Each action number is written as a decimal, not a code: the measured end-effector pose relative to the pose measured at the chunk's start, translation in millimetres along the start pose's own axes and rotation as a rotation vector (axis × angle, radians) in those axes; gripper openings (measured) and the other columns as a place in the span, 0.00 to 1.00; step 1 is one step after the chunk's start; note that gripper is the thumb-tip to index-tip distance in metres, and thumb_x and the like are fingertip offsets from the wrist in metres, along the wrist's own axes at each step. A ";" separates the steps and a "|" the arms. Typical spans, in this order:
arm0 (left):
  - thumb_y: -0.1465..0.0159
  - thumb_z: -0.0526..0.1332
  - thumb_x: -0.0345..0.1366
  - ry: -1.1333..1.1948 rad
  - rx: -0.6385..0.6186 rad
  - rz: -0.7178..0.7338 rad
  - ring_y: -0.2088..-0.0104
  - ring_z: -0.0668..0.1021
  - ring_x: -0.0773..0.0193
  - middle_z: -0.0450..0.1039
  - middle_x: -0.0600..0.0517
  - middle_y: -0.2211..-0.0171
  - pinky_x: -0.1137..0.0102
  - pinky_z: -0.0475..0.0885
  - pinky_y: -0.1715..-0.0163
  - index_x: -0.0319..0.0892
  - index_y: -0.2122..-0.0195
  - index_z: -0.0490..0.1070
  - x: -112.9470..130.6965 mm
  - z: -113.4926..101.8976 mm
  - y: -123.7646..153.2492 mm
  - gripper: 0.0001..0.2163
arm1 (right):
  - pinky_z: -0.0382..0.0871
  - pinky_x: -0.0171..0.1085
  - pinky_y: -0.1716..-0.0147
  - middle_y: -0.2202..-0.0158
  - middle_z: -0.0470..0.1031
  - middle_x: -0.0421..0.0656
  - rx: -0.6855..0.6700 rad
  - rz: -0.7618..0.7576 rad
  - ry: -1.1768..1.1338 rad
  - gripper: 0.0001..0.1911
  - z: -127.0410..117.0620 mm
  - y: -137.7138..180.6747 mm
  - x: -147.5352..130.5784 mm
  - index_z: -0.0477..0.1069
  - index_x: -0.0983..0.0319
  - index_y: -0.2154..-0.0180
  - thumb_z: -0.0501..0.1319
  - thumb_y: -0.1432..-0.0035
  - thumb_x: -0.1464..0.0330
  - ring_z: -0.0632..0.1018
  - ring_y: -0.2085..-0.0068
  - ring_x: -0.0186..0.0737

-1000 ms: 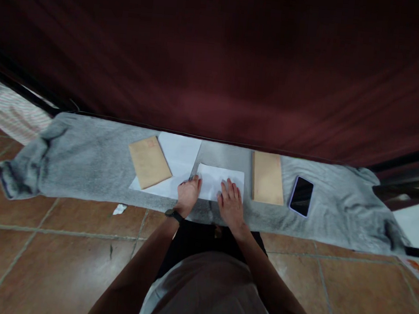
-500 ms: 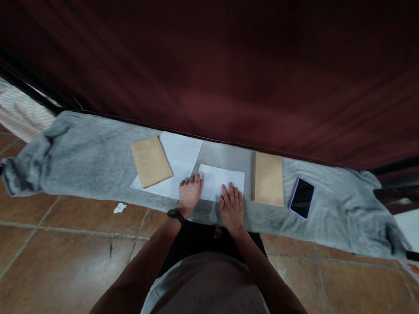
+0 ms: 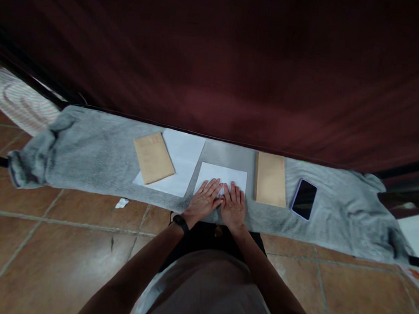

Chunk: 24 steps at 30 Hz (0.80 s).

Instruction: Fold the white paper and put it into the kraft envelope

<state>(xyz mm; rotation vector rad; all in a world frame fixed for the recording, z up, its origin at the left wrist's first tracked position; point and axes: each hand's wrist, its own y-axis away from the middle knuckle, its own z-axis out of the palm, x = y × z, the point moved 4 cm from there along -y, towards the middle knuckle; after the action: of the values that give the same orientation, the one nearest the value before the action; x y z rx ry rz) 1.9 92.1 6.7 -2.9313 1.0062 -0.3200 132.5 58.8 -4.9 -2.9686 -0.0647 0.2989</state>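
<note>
A folded white sheet of paper [image 3: 226, 176] lies in the middle of a grey towel [image 3: 91, 155] spread on the floor. My left hand [image 3: 203, 202] and my right hand [image 3: 233, 206] both rest flat on its near edge, fingers stretched out, side by side and almost touching. A black watch is on my left wrist. To the left lies a larger white sheet [image 3: 181, 161] with a brown envelope [image 3: 153, 157] on top of it. A second brown envelope [image 3: 270, 178] lies just right of the folded sheet.
A dark phone [image 3: 303, 199] lies on the towel at the right. A dark red curtain [image 3: 219, 59] hangs behind the towel. Brown floor tiles [image 3: 48, 250] lie in front, with a small white scrap [image 3: 121, 202] near the towel's edge.
My left hand has moved right from the folded sheet's left edge onto its near edge, fingers now stretched flat beside my right hand. The view shifted slightly.
</note>
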 end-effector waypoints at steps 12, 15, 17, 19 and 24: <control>0.27 0.51 0.51 -0.026 -0.025 0.013 0.27 0.50 0.53 0.47 0.40 0.27 0.54 0.47 0.29 0.37 0.29 0.52 -10.0 -9.6 18.3 0.32 | 0.55 0.52 0.34 0.29 0.55 0.58 0.090 0.031 0.017 0.28 -3.0 10.0 17.0 0.55 0.69 0.31 0.47 0.27 0.65 0.59 0.30 0.51; 0.27 0.51 0.51 -0.022 -0.032 0.004 0.27 0.51 0.52 0.48 0.40 0.27 0.53 0.48 0.29 0.39 0.29 0.53 -9.7 -8.9 18.2 0.31 | 0.55 0.51 0.33 0.29 0.55 0.59 0.102 0.032 0.025 0.29 -2.4 12.8 20.8 0.54 0.71 0.31 0.46 0.27 0.65 0.58 0.29 0.50; 0.28 0.52 0.50 -0.023 -0.026 0.003 0.27 0.52 0.52 0.48 0.41 0.27 0.52 0.48 0.29 0.40 0.29 0.53 -9.9 -8.0 18.1 0.31 | 0.55 0.52 0.34 0.29 0.55 0.59 0.112 0.028 0.027 0.29 -1.3 13.8 21.6 0.54 0.71 0.30 0.45 0.27 0.64 0.58 0.29 0.51; 0.28 0.52 0.51 -0.027 -0.011 0.004 0.27 0.52 0.52 0.48 0.41 0.27 0.52 0.49 0.29 0.41 0.29 0.53 -10.5 -7.0 18.4 0.30 | 0.55 0.52 0.34 0.29 0.55 0.59 0.123 0.022 0.027 0.29 -0.3 14.2 21.5 0.54 0.71 0.30 0.45 0.27 0.64 0.58 0.29 0.51; 0.28 0.52 0.51 -0.051 0.033 0.020 0.27 0.53 0.52 0.49 0.42 0.27 0.53 0.49 0.29 0.42 0.29 0.53 -11.7 -6.6 19.4 0.30 | 0.56 0.52 0.34 0.29 0.54 0.58 0.151 0.014 0.016 0.29 0.3 14.8 20.3 0.53 0.70 0.30 0.46 0.27 0.64 0.58 0.29 0.52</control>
<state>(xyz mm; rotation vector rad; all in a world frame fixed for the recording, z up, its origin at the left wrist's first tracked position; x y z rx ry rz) -20.1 84.2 9.2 -2.8820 1.0133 -0.2572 152.7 45.5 -11.5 -2.8227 -0.0186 0.2687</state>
